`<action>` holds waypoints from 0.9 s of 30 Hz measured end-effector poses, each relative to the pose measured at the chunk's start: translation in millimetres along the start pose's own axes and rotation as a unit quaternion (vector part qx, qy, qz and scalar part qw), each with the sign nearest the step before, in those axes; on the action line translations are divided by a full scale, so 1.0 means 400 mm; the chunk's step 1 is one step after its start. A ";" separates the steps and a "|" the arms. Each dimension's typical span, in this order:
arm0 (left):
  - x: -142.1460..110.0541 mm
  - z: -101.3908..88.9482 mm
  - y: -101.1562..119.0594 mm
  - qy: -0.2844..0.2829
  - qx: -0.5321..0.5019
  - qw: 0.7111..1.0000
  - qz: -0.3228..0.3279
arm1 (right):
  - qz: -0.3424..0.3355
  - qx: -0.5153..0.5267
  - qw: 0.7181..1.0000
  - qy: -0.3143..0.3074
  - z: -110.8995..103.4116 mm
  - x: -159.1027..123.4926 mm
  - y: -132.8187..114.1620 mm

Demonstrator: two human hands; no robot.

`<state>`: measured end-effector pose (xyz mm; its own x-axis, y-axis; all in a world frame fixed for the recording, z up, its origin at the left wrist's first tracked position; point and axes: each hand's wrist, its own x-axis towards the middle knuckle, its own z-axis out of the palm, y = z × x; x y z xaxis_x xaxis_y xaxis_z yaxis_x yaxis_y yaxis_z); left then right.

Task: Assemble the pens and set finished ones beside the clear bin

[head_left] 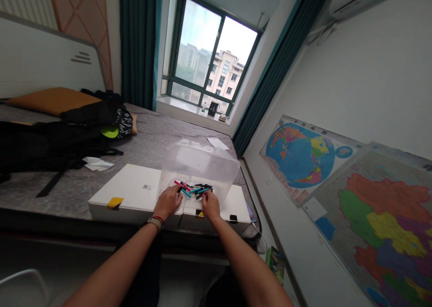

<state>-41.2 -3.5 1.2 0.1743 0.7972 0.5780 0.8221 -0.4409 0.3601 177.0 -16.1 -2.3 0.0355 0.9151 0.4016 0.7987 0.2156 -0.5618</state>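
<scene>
A pile of pens (193, 190), black, teal, pink and white, lies by the open side of a clear plastic bin (202, 161), which appears tipped towards me on the white boxes. My left hand (168, 200) is at the left edge of the pile with its fingers curled. A dark pen end shows by its fingertips, but I cannot tell whether it is gripped. At the right edge, my right hand (210, 205) has its fingers pinched together against the pens. What is between those fingertips is too small to make out.
White boxes (135, 188) with yellow and black tabs stand at the edge of a grey bed (148, 140). Dark clothing or bags (50, 143) and a crumpled tissue (97, 163) lie left. A paper sheet (218, 143) is behind the bin; wall maps (300, 152) hang right.
</scene>
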 end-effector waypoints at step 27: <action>-0.003 0.008 -0.007 0.004 -0.005 1.000 -0.006 | -0.150 -0.190 0.920 -0.307 0.007 0.197 -0.126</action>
<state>-42.0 -1.9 -2.6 0.1605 0.7993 0.5791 0.8189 -0.4355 0.3740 138.0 46.3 55.5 -0.4742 0.8788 -0.0530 0.8736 0.4623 -0.1520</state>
